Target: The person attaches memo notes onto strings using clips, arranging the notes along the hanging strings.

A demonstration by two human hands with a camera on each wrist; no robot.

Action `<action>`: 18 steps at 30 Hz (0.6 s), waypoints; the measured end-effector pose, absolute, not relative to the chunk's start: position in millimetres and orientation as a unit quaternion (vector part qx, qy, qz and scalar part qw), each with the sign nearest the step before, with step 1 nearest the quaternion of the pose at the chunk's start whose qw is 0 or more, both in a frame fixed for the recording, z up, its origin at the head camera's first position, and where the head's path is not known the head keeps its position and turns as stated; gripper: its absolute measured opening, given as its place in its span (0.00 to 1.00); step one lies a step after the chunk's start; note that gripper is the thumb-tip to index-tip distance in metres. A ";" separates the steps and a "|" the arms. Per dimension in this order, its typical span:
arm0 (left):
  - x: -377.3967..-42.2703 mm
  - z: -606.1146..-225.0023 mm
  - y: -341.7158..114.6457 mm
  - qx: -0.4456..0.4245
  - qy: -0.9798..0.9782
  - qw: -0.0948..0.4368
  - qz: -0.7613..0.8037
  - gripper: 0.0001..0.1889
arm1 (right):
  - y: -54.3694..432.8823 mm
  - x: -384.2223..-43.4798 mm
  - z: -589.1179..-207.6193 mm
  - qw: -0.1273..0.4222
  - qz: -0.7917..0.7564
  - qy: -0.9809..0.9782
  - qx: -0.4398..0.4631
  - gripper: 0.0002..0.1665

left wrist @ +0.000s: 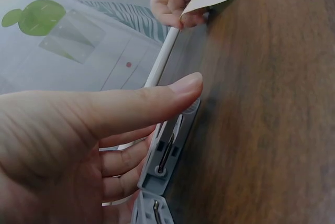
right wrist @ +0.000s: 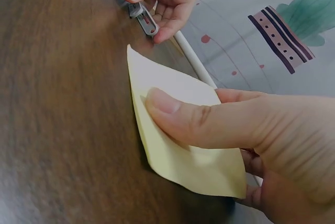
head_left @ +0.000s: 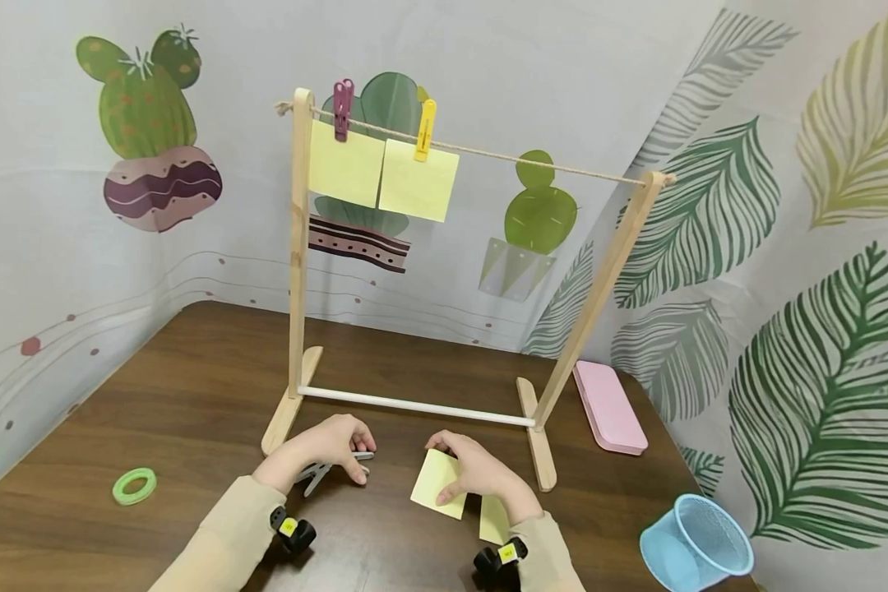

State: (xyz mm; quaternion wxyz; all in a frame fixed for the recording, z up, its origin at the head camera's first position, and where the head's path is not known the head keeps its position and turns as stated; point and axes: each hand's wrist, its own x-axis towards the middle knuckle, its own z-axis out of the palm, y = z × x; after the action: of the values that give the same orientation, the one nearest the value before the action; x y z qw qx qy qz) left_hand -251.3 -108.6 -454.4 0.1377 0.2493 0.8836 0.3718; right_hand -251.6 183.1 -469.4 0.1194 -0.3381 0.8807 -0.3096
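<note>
My right hand (head_left: 477,473) pinches a yellow sticky note (right wrist: 178,166), thumb flat on its face and fingers behind. The sheet bows a little, low over the wood. A second yellow note (head_left: 492,520) lies partly under that wrist. To the left, my left hand (head_left: 333,446) has its thumb and fingers around a grey clothespin (left wrist: 168,150), close to the tabletop. Another grey clothespin (left wrist: 152,208) sits against it, and the palm hides part of both in the head view. Two yellow notes (head_left: 344,168) hang above from a string (head_left: 533,164), held by a purple clothespin (head_left: 343,109) and a yellow clothespin (head_left: 425,130).
A wooden frame (head_left: 299,247) carries the string, with a white bar (head_left: 414,405) low between its feet. A green ring (head_left: 134,486) lies at the left. On the right are a pink case (head_left: 610,407) and a blue mesh cup (head_left: 696,544). Patterned cloth hangs behind.
</note>
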 end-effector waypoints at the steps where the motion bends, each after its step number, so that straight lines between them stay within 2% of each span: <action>1: -251.7 -454.2 -108.3 0.251 0.883 0.138 0.373 0.21 | 183.2 -251.7 -469.3 0.121 -0.313 0.881 -0.334 0.47; 7: -253.4 -455.3 -108.0 0.256 0.882 0.140 0.370 0.22 | 183.6 -253.8 -468.8 0.117 -0.312 0.891 -0.308 0.51; 18: -252.1 -456.5 -106.9 0.256 0.888 0.129 0.360 0.20 | 186.8 -253.7 -468.5 0.116 -0.335 0.891 -0.284 0.41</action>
State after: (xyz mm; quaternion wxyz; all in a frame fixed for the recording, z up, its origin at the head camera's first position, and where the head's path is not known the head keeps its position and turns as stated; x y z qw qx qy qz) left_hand -252.1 -106.9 -456.5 0.1290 0.2558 0.8878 0.3601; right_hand -253.7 186.8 -468.5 0.1162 -0.2844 0.8907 -0.3351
